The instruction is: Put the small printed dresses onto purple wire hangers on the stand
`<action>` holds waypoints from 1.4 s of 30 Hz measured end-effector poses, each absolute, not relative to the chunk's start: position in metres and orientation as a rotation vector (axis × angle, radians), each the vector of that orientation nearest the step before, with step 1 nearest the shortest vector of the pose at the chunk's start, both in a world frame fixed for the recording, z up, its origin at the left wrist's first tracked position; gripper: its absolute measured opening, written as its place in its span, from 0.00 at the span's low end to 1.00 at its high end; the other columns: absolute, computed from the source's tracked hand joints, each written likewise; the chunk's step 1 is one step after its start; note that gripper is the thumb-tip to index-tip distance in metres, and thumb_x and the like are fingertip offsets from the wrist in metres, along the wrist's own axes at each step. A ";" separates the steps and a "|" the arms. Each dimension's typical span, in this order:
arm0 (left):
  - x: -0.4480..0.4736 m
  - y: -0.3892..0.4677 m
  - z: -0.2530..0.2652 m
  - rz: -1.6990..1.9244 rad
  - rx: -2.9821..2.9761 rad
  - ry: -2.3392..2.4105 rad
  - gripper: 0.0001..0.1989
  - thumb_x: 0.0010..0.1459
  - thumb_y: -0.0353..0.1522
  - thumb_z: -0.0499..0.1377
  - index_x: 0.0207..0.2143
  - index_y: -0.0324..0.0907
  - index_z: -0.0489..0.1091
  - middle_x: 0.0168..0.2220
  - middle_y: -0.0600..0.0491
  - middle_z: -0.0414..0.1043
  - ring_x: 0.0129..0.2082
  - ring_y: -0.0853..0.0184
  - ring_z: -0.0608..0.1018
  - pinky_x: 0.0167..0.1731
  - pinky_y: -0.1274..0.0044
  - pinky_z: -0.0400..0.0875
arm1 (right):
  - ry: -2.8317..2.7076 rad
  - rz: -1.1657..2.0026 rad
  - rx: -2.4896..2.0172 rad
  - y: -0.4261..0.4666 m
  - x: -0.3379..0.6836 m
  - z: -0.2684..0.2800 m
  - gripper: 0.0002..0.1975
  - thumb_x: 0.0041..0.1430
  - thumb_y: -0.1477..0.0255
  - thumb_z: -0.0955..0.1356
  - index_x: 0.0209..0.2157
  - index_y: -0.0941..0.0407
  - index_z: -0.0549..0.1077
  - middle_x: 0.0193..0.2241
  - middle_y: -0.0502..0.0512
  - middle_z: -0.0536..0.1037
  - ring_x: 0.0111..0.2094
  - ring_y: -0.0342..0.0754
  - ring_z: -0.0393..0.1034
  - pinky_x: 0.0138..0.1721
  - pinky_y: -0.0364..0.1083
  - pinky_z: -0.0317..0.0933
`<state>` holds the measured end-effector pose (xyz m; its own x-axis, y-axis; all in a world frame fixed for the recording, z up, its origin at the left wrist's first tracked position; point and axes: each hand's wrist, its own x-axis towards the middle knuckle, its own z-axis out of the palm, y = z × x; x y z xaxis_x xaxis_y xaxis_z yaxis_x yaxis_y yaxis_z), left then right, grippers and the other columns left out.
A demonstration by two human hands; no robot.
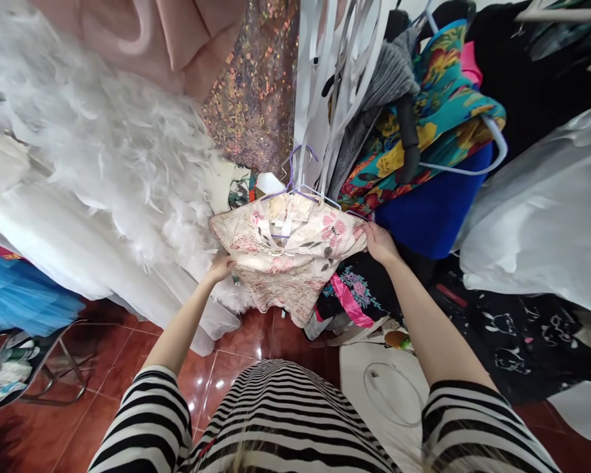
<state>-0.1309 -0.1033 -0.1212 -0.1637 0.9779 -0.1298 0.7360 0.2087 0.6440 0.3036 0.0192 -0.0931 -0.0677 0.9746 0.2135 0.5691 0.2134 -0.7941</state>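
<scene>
A cream floral blouse with pink flowers and a lacy lower part hangs spread out in front of me. It sits on a purple hanger, whose hook rises above the collar; a small white tag shows at the neck. My right hand grips the blouse at its right sleeve edge, fingers partly behind the cloth. At the left side my left hand is closed on the edge of the same blouse, lower down. Some of its fingers are hidden by the fabric.
White feathery garments crowd the left, near a sequined cloth. On the right hang a teal floral garment and a blue one. Below are a white surface with a wire loop, a metal-legged chair and red tiles.
</scene>
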 end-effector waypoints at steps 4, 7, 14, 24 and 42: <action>-0.132 -0.108 -0.119 0.690 1.614 1.972 0.12 0.49 0.31 0.59 0.16 0.46 0.60 0.18 0.56 0.66 0.30 0.61 0.77 0.34 0.74 0.72 | -1.490 0.914 -1.359 0.014 0.296 -0.096 0.22 0.65 0.51 0.62 0.25 0.52 0.69 0.14 0.49 0.68 0.13 0.45 0.60 0.16 0.45 0.59; -0.130 -0.111 -0.119 0.805 1.629 1.968 0.09 0.49 0.30 0.58 0.19 0.46 0.63 0.20 0.56 0.68 0.29 0.63 0.76 0.33 0.75 0.73 | -1.243 1.038 -1.277 0.016 0.288 -0.103 0.25 0.62 0.46 0.64 0.24 0.52 0.68 0.14 0.46 0.65 0.13 0.41 0.57 0.12 0.42 0.54; -0.124 -0.100 -0.119 1.283 1.583 2.047 0.07 0.52 0.26 0.54 0.33 0.46 0.65 0.36 0.52 0.74 0.37 0.66 0.77 0.38 0.75 0.76 | -0.994 1.256 -1.222 0.033 0.285 -0.117 0.21 0.61 0.51 0.68 0.25 0.51 0.65 0.14 0.42 0.62 0.13 0.40 0.54 0.13 0.40 0.55; -0.101 -0.111 -0.109 1.093 1.633 1.956 0.29 0.54 0.27 0.56 0.60 0.44 0.65 0.56 0.44 0.71 0.40 0.66 0.80 0.42 0.73 0.79 | -1.225 1.141 -1.311 0.005 0.274 -0.151 0.10 0.60 0.58 0.66 0.34 0.50 0.71 0.25 0.51 0.76 0.24 0.50 0.72 0.27 0.50 0.71; -0.080 -0.142 -0.085 0.928 1.876 2.072 0.22 0.56 0.25 0.54 0.52 0.42 0.74 0.49 0.45 0.73 0.39 0.63 0.79 0.43 0.70 0.79 | -2.021 0.152 -1.190 -0.054 0.210 -0.088 0.24 0.61 0.73 0.60 0.58 0.56 0.72 0.53 0.67 0.75 0.56 0.63 0.68 0.62 0.67 0.57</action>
